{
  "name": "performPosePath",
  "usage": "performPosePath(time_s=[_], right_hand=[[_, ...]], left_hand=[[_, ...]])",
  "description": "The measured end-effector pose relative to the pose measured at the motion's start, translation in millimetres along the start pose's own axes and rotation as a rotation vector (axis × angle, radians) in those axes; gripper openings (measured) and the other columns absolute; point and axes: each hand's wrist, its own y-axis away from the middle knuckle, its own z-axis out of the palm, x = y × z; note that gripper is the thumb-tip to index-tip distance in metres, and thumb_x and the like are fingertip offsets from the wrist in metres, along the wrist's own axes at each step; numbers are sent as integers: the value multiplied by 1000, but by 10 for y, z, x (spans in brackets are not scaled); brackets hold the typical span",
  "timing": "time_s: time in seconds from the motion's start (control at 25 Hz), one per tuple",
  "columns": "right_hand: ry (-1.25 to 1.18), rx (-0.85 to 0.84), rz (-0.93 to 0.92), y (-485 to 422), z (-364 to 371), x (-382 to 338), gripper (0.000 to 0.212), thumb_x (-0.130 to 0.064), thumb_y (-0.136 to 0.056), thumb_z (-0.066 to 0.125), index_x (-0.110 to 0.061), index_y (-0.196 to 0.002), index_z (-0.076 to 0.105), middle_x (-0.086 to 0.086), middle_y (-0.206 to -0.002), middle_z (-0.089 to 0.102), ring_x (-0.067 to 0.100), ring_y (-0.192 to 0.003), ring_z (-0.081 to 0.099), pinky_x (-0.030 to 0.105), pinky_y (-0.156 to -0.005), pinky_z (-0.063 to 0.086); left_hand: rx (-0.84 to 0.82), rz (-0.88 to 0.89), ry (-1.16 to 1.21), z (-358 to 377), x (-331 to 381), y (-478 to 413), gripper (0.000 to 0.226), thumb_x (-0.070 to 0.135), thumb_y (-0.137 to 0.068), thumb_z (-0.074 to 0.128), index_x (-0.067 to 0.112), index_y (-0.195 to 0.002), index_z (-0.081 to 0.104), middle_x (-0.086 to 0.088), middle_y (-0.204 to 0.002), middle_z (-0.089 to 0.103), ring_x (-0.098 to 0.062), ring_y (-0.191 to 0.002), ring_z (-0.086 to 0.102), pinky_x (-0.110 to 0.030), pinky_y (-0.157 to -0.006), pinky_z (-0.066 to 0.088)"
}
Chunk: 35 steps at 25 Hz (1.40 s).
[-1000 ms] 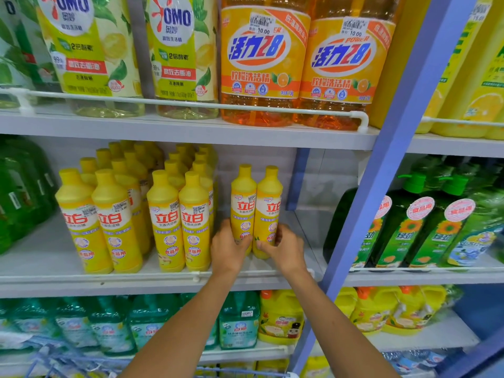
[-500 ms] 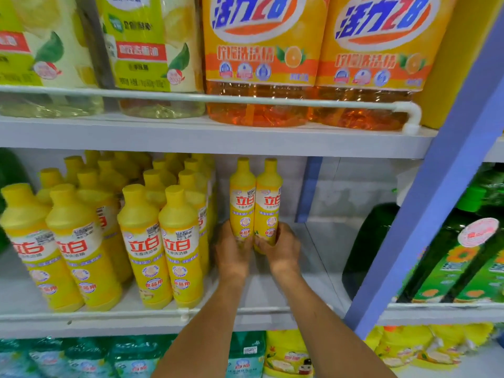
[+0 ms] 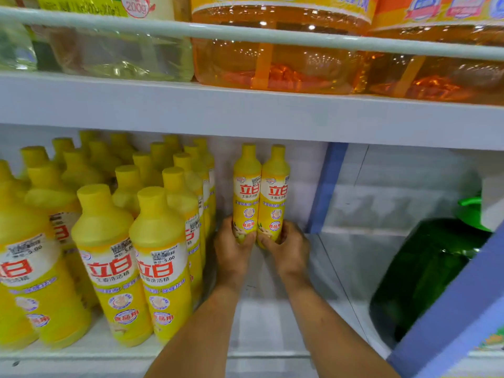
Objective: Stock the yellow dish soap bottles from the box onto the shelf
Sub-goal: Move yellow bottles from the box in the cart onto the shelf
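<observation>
Yellow dish soap bottles in a stocked block fill the left side of the shelf. Two more are deep toward its back edge, right of the block, upright and touching. Left hand wraps the left bottle at its base, right hand the right bottle. Long axes vertical; both dead ahead, each hand equally near.

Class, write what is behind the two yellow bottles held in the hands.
Pale back wall shows above and beside the left bottle and right bottle, gripped by the left hand and right hand. Directly behind them is covered.
</observation>
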Motion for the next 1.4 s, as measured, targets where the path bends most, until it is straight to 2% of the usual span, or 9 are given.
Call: performPosePath(time_s=[0.16,0.28,0.4,0.52,0.72,0.92,1.08,1.2,1.4], right_hand=[[16,9,-38,-67,32,19,52,-48,-63,91,-21,-103,70,-6,-94,77,7,-80,72,27,-73,59],[-5,3,-71,-87,19,6,52,-48,-64,90,-21,-105,72,-7,-95,78,7,-82,72,28,-74,59],[-52,-22,-101,-64,24,48,53,-52,-64,87,-25,-108,72,-10,-97,77,4,-86,73,30,-78,61],[-89,-18,-77,-60,31,79,44,-45,-63,89,-30,-100,71,-10,-96,77,4,-86,73,36,-80,61],[-86,-2,-70,-59,16,39,41,-31,-63,94,-31,-95,68,-9,-91,76,6,-81,73,29,-78,61],[-60,-3,-81,-64,24,35,44,-35,-64,94,-24,-101,71,-7,-94,77,8,-82,72,28,-77,60],[-63,2,-66,-62,26,31,43,-35,-63,94,-29,-98,69,-6,-94,77,7,-82,72,31,-78,61],[-54,8,-60,-56,31,13,43,-36,-63,94,-31,-97,68,-6,-94,77,7,-82,73,31,-78,61],[-10,18,-74,-59,23,12,47,-38,-63,93,-23,-102,72,-5,-94,77,10,-82,72,32,-77,61]], left_hand=[[9,-20,44,41,-80,-83,53,26,-75,87,13,-121,64,-4,-113,74,-18,-97,72,-42,-88,59],[18,-50,91,72,-173,-133,60,35,-68,86,17,-121,63,-1,-113,74,-17,-101,72,-48,-90,59],[11,-61,127,71,-168,-138,55,19,-71,89,15,-119,64,-3,-112,74,-19,-100,72,-49,-91,59],[4,-63,160,85,-204,-157,51,12,-72,88,15,-117,64,-5,-113,74,-21,-101,72,-51,-92,58],[7,-53,164,91,-191,-156,49,10,-72,88,20,-113,62,-6,-113,73,-22,-100,72,-49,-92,58],[0,-43,151,75,-230,-166,49,10,-73,87,20,-115,63,-5,-113,74,-21,-100,72,-51,-91,58],[-7,-47,133,74,-209,-150,49,12,-73,87,21,-115,63,-3,-112,74,-19,-100,72,-49,-91,59],[-15,-50,118,68,-233,-153,49,17,-74,88,22,-116,63,-1,-113,74,-18,-100,72,-50,-91,59],[-58,-48,82,54,-293,-160,56,42,-72,79,25,-122,61,2,-118,72,-18,-106,70,-51,-93,58]])
